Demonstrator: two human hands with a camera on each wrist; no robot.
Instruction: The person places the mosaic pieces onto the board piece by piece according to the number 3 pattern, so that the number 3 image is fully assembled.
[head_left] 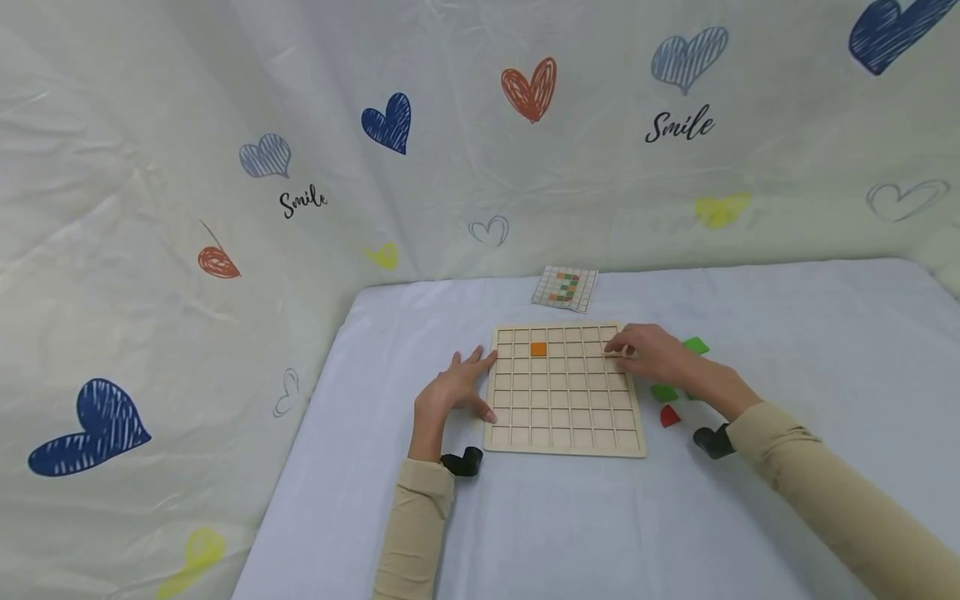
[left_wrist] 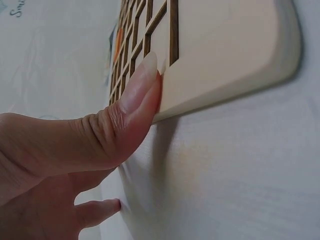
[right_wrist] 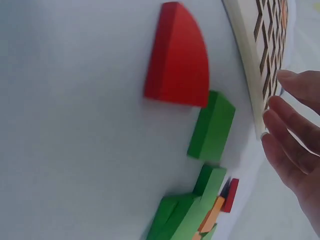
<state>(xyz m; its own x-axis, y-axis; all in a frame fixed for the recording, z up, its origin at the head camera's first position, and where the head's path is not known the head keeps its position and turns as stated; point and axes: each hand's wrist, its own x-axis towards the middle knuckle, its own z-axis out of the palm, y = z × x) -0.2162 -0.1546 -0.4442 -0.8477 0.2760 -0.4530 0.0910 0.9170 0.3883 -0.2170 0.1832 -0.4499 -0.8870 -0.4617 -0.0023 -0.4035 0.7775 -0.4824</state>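
Note:
A light wooden grid board (head_left: 564, 400) lies on the white cloth, with one orange square (head_left: 538, 349) in an upper-left cell. My left hand (head_left: 450, 389) is at the board's left edge, fingers spread. In the left wrist view its thumb (left_wrist: 137, 92) rests on the rim by a corner. Over the board's upper right edge is my right hand (head_left: 654, 350), fingers loosely bent and thumb apart, with nothing seen between them. Just right of the board lie a red quarter-round block (right_wrist: 180, 60) and several green blocks (right_wrist: 212, 127), partly covered by the right forearm in the head view.
A printed pattern card (head_left: 566, 288) with a coloured grid lies behind the board. Small red and orange blocks (right_wrist: 212, 215) sit among the green ones. Black wrist cameras (head_left: 462, 462) jut out near the board. A patterned cloth wall (head_left: 450, 167) rises behind the table.

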